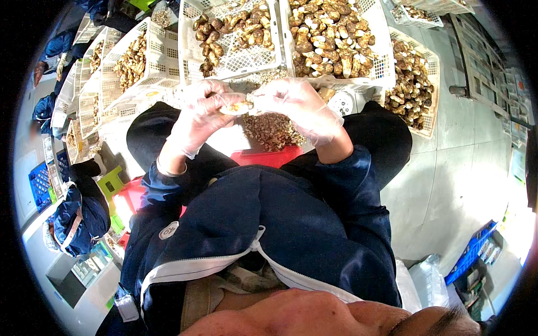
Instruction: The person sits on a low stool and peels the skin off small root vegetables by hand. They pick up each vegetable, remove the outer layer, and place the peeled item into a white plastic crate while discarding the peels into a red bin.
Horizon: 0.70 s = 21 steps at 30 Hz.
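Observation:
Both hands wear thin clear plastic gloves and meet above my lap. My left hand (208, 111) grips a brown and white mushroom (236, 108) between thumb and fingers. At its right end, the fingertips of my right hand (300, 107) are closed on something pale, too overexposed to name. Below the hands lies a heap of small brown and white trimmings (273, 131), with a red plastic edge (269, 156) nearer to me. Beyond the hands, a white plastic crate (229, 75) holds mushrooms around a bare part of its mesh. A fuller mushroom crate (390, 50) stands to its right.
Another mushroom crate (437, 80) sits on the floor at the right. More white crates (155, 75) line the left side. People in dark blue clothes are at the far left, one (84, 218) near a green stool (110, 182). A blue crate (470, 252) is at lower right.

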{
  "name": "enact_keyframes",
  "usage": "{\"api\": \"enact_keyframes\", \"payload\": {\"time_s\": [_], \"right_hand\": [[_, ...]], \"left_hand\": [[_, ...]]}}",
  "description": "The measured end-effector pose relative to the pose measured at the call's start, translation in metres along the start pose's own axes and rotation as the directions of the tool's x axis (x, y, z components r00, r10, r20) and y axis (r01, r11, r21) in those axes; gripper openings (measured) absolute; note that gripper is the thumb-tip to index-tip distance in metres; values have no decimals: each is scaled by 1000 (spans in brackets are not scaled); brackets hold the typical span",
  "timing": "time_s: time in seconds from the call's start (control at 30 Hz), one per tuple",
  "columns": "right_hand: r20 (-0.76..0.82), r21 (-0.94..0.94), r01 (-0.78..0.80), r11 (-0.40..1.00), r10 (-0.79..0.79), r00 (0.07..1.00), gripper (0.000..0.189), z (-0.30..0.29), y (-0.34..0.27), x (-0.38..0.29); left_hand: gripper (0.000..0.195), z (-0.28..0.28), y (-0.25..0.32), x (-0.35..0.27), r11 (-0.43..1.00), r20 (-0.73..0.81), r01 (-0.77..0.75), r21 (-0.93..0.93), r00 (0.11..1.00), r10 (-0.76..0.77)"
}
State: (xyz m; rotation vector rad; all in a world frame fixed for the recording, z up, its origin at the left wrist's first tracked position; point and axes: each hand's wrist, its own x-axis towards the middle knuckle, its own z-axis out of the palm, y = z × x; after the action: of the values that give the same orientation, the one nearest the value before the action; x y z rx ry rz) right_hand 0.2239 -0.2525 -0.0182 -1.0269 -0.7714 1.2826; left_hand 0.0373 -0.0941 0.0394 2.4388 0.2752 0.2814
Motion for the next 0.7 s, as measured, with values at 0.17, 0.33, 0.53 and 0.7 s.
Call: {"api": "enact_keyframes", "payload": {"time_s": [0.17, 0.33, 0.53, 0.7], "right_hand": [[34, -282, 151, 948, -147, 989, 16, 2, 7, 9], [-55, -192, 77, 978, -89, 995, 21, -3, 3, 9], [-10, -454, 326, 829, -371, 929, 14, 4, 16, 15], [-131, -311, 80, 947, -126, 983, 14, 4, -2, 6]], "left_hand": [[45, 12, -14, -10, 835, 175, 384, -393, 923, -342], [51, 18, -4, -17, 405, 335, 522, -751, 829, -447], [46, 34, 6, -13, 292, 331, 517, -805, 799, -503], [45, 28, 5, -16, 227, 362, 496, -838, 818, -448]]}}
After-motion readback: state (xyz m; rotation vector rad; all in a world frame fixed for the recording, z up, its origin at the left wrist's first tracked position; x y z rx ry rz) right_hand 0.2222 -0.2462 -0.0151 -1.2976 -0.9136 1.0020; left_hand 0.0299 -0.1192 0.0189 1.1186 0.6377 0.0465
